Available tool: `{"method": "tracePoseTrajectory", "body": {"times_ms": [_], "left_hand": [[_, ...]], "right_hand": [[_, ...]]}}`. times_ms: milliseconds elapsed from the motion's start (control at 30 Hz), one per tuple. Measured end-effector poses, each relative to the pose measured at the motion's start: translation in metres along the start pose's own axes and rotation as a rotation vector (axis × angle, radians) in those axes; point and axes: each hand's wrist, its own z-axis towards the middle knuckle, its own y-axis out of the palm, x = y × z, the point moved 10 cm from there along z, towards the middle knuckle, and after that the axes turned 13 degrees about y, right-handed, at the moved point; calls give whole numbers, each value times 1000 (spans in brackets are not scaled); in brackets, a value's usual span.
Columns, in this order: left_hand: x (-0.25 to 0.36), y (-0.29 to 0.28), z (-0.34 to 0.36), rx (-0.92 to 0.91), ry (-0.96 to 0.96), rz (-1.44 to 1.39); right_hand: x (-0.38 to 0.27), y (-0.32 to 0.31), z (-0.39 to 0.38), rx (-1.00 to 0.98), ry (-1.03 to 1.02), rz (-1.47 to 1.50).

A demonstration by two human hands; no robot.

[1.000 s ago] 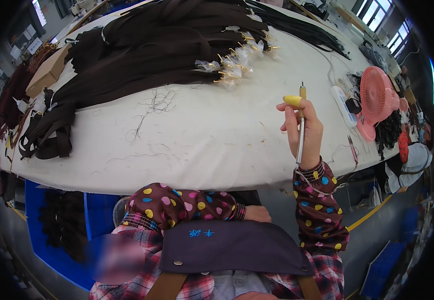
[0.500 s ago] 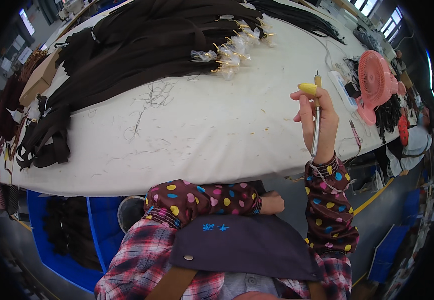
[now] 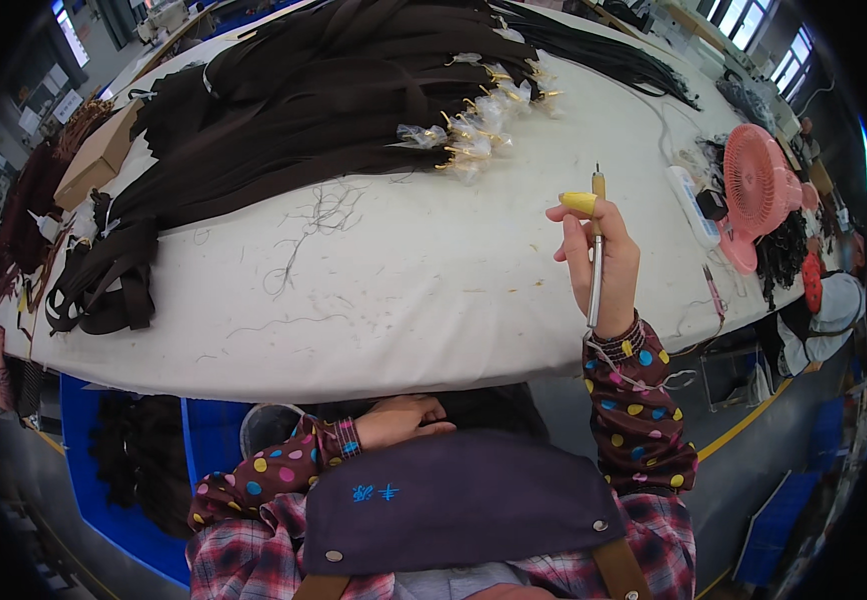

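Right hand (image 3: pixel 602 262) raised over table (image 3: pixel 424 300), fingers closed on thin metal tool (image 3: pixel 595 268), yellow cap (image 3: pixel 580 203) on fingertip; hand sits nearer table middle than second ago, tool upright as before. Left hand (image 3: pixel 401 419) below table edge at lap, fingers loosely curled on dark hair there; grip unclear, little changed. Hair bundles (image 3: pixel 294 140) lie untouched across table, loose strands (image 3: pixel 319 215) beside them. Blue bins (image 3: pixel 124 470) under table hold dark hair. Pink fan (image 3: pixel 754 190) at right
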Motion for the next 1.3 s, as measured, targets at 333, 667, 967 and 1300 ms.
{"method": "tracePoseTrajectory", "body": {"times_ms": [333, 667, 967, 1300], "left_hand": [[-20, 29, 1, -220, 139, -317], [-104, 56, -199, 775, -91, -857], [-194, 182, -274, 737, -948, -238], [-190, 146, -250, 623, -1031, -208]], "right_hand": [[-1, -7, -1, 32, -13, 77], [17, -8, 3, 33, 19, 157], [29, -1, 24, -9, 9, 180], [41, -6, 25, -50, 17, 127]]}}
